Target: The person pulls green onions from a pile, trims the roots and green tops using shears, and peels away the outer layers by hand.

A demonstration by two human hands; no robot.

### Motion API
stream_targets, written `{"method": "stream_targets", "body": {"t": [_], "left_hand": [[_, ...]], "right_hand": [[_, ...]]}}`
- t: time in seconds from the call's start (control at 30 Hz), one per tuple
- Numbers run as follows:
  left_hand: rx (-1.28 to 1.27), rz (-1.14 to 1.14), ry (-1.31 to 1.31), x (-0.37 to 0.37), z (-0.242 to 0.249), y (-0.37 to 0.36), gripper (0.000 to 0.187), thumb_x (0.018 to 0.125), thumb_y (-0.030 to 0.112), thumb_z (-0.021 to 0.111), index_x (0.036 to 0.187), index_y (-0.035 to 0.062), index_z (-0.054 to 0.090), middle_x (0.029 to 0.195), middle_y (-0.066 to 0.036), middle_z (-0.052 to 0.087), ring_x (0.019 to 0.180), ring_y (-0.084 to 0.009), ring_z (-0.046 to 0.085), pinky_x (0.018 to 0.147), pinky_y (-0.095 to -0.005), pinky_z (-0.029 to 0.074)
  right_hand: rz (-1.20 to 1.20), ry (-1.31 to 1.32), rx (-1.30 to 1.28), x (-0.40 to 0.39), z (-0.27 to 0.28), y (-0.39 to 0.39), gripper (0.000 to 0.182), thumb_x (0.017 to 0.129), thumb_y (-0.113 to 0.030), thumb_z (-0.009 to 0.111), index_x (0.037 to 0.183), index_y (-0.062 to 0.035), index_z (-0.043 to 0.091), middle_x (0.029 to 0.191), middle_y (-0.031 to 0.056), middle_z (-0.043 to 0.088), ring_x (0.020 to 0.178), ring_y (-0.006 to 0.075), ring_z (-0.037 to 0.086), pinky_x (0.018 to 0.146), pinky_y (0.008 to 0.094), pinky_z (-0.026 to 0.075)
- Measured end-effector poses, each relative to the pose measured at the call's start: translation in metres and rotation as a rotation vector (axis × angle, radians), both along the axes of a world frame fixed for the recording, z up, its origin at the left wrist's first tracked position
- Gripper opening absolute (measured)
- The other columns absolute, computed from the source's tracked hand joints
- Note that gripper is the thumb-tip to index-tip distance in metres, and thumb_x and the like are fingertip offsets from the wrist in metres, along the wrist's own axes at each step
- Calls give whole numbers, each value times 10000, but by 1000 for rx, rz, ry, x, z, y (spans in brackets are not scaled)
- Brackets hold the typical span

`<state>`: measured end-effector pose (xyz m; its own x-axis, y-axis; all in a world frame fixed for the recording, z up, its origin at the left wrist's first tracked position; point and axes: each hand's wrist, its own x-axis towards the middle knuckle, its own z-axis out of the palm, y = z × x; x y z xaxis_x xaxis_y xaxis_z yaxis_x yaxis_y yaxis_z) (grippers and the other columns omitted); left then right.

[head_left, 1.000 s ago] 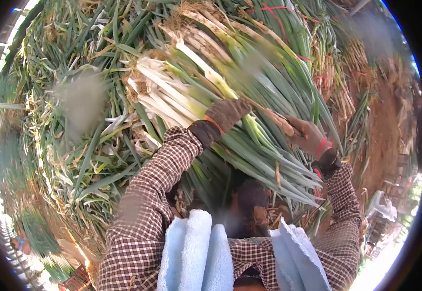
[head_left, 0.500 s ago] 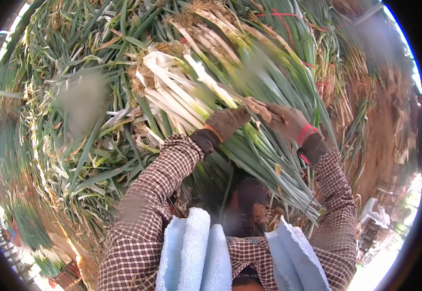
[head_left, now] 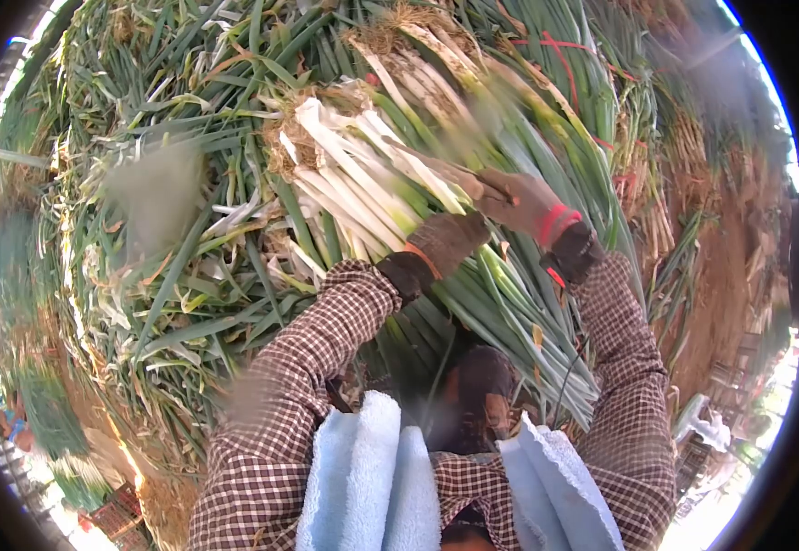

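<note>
Left hand [head_left: 450, 241], gloved: grip closed on a bunch of onions [head_left: 353, 197], about where the white stems turned green. Right hand [head_left: 523, 204], also gloved, just beside it and higher: fingers drawn in on a thin brown strip [head_left: 450, 173] that pointed up and left over the stems. Whether leaf or tool, I could not tell.

The bunch sloped across the front of the person, roots [head_left: 294, 147] at upper left, green tops running down to the right. Its stems were pale and mostly bare, lying roughly side by side. Roots were on. I saw no tie around it, though the hands hid part of its middle.

Just above and right lay dirtier stems [head_left: 427, 83], brown skins and soil on them. Those looked unworked to my eye; the pale bunch looked well along, stripped but loose. Beyond, a bundle of greens [head_left: 592, 78] had a red tie [head_left: 560, 57] across it, so some bundling was done. More onions lay near the brown ground [head_left: 716, 275] at the right.

At left, a wide tangle of leaves [head_left: 179, 248], unsorted by its look. Closest to the person: a dark shoe [head_left: 484, 381] and a pale blue towel [head_left: 372, 468].
</note>
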<state>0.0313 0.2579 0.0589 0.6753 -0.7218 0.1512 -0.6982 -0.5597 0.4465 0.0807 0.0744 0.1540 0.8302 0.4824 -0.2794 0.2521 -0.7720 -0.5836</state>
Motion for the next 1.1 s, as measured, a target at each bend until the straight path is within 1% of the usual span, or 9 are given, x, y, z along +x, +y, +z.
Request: {"method": "stream_targets", "body": {"t": [0.2, 0.23, 0.33, 0.43, 0.53, 0.63, 0.7, 0.8, 1.1], "left_hand": [[196, 221, -310, -1, 27, 19, 206, 784, 146, 626, 980, 138, 688, 990, -71, 678, 970, -290, 652, 787, -451, 523], [162, 146, -199, 4, 28, 23, 327, 749, 140, 617, 1067, 136, 690, 971, -86, 677, 993, -320, 627, 891, -492, 483], [-9, 135, -191, 10, 18, 31, 252, 741, 115, 622, 971, 134, 722, 981, -116, 706, 1014, -347, 623, 961, -491, 461], [114, 154, -75, 20, 22, 27, 220, 739, 114, 637, 931, 137, 742, 993, -124, 721, 1029, -359, 622, 1014, -495, 441], [192, 198, 260, 31, 36, 25, 260, 753, 146, 638, 992, 123, 741, 1021, -164, 712, 1033, -375, 631, 1032, -486, 437], [120, 294, 358, 32, 54, 22, 376, 850, 332, 632, 1132, 90, 693, 1097, -234, 676, 1056, -382, 642, 1021, -443, 457], [180, 319, 502, 45, 73, 21, 532, 886, 467, 613, 1247, 76, 639, 1202, -216, 643, 1126, -374, 617, 998, -448, 473], [22, 416, 346, 57, 39, 21, 479, 868, 457, 651, 1150, 70, 673, 1219, -170, 646, 1114, -356, 621, 942, -459, 503], [-17, 594, 459, 94, 13, 7, 493, 869, 354, 652, 1261, 58, 605, 1289, -192, 596, 1140, -380, 605, 967, -461, 486]], "right_hand": [[-96, 146, 66, -58, 4, -53, 508, 872, -251, 690, 1337, -77, 584, 1097, 173, 697, 983, 253, 687, 855, 364, 517], [-112, 136, 121, -63, -5, -61, 512, 870, -242, 692, 1337, -64, 582, 1104, 169, 698, 981, 237, 687, 856, 359, 518], [-222, -36, 114, -61, -33, -70, 502, 888, -224, 677, 1340, -33, 575, 1119, 157, 697, 962, 185, 668, 855, 342, 516], [-311, 33, 187, -43, -59, -65, 465, 913, -231, 664, 1335, -53, 585, 1068, 139, 704, 926, 180, 657, 852, 340, 511], [-231, 77, 24, -25, -53, -51, 426, 928, -237, 660, 1317, -73, 604, 1013, 123, 709, 900, 180, 648, 862, 331, 499], [-240, 75, 66, -6, -53, -33, 395, 932, -260, 659, 1283, -83, 626, 976, 122, 711, 877, 199, 654, 845, 337, 498], [-227, 96, 108, 10, -50, -20, 373, 945, -353, 612, 1197, -78, 633, 938, 165, 691, 848, 308, 647, 793, 404, 491], [-186, 35, 142, 33, -49, -3, 385, 951, -400, 589, 1148, -73, 637, 899, 184, 676, 807, 367, 631, 753, 438, 487], [-196, -46, 117, 114, -60, 57, 429, 923, -448, 615, 1112, -67, 667, 972, 192, 705, 905, 385, 672, 806, 444, 508]]}}
